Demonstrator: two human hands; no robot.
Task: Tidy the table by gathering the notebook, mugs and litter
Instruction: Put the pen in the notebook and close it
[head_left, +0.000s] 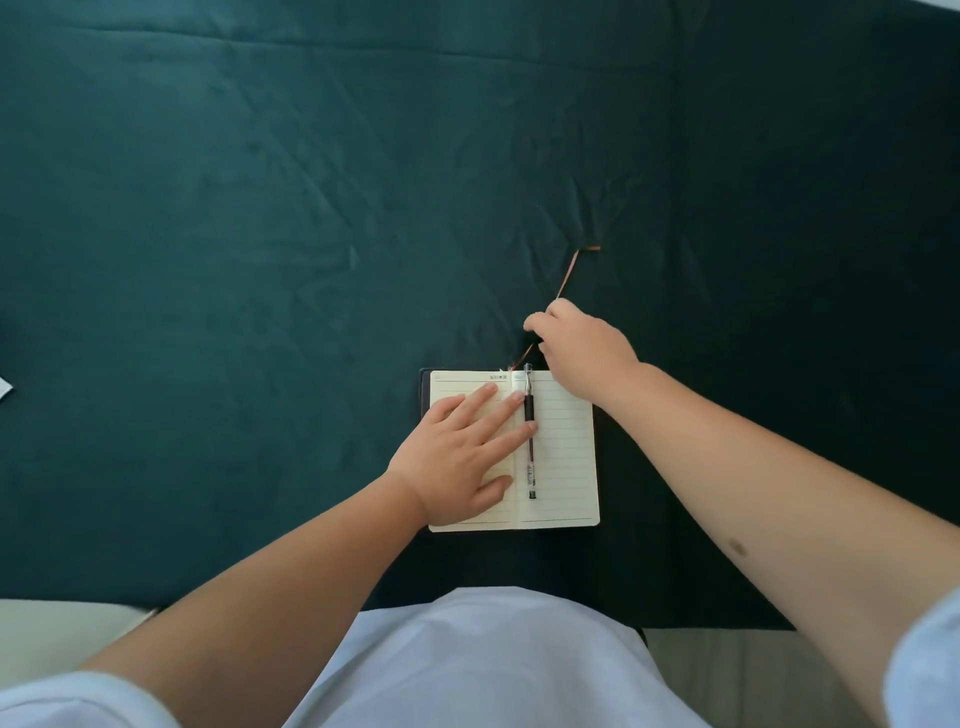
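At the table's near edge I see the notebook (563, 452) lying open on the dark green cloth (260, 234), a pen (529, 431) along its gutter. My left hand (457, 457) rests flat on the left page, fingers straight. Beyond, my right hand (582, 348) pinches the brown ribbon bookmark (569, 273).

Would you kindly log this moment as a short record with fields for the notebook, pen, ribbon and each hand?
notebook: open, flat on the dark green cloth
pen: lying along the centre fold
ribbon: bookmark, trailing from the top of the spine onto the cloth
left hand: flat on the left page, fingers straight
right hand: beyond the top edge, pinching the ribbon
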